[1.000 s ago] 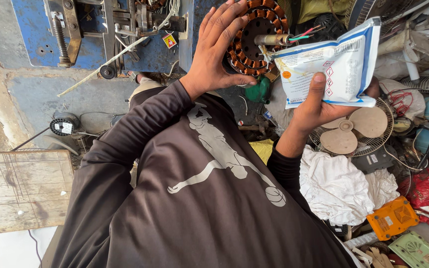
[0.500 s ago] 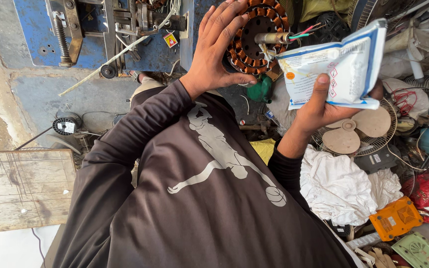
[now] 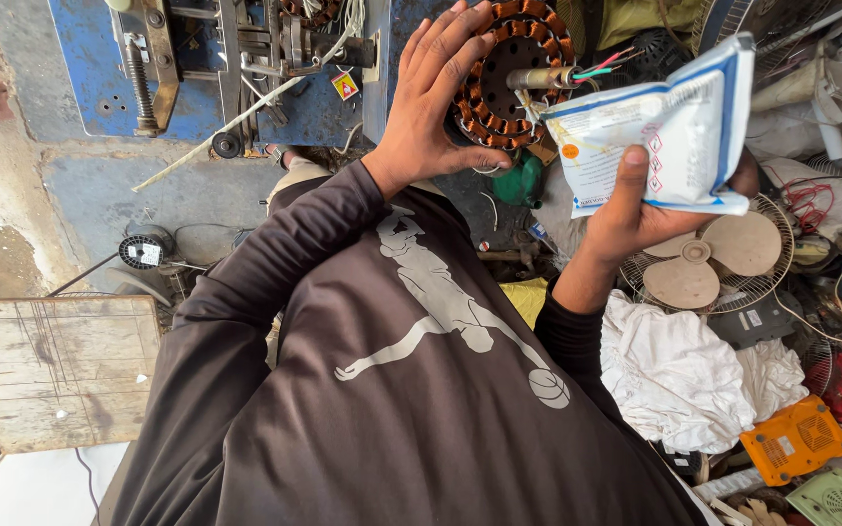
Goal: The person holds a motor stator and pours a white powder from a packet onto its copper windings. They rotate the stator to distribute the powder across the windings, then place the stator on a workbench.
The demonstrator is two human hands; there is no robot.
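We are looking down at two raised hands. The left hand (image 3: 438,97) is gripping a round motor stator (image 3: 511,73) ringed with copper coils, fingers spread flat across its near face and the thumb hooked under its lower edge, so the palm is hiding most of that side from us. A short shaft and a few coloured wires (image 3: 596,70) are sticking out of the stator toward the right hand (image 3: 635,209), which is grasping a white and blue plastic pouch (image 3: 660,146), thumb pressed on its front and the other fingers wrapped out of sight behind it. The pouch is sitting just beside the stator, its corner almost touching the wires. Beyond the left hand a blue metal machine (image 3: 216,68) is filling the view. Below the right hand a small fan with beige blades (image 3: 708,258) is lying in its wire cage, and nearer to us a crumpled white cloth (image 3: 679,375) and an orange box (image 3: 793,440) are resting among the clutter. Well off from the left hand a worn wooden board (image 3: 56,370) is lying flat.
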